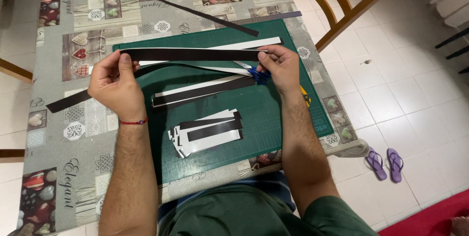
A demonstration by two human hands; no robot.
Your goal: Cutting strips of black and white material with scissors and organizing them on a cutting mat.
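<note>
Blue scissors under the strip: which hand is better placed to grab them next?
Right, probably. The right hand pinches the black strip end directly beside the blue scissors. The left hand holds the opposite end, across the green mat.

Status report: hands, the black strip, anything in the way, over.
Left hand and right hand pinch the ends of a long black strip, held level above the green cutting mat. Loose strips lie underneath; scissors sit by the right hand.

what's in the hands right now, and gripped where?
One long black strip, held level above the green cutting mat. Left hand pinches its left end, right hand its right end. Blue-handled tool sits under the right hand; whether it's held can't be told.
</note>
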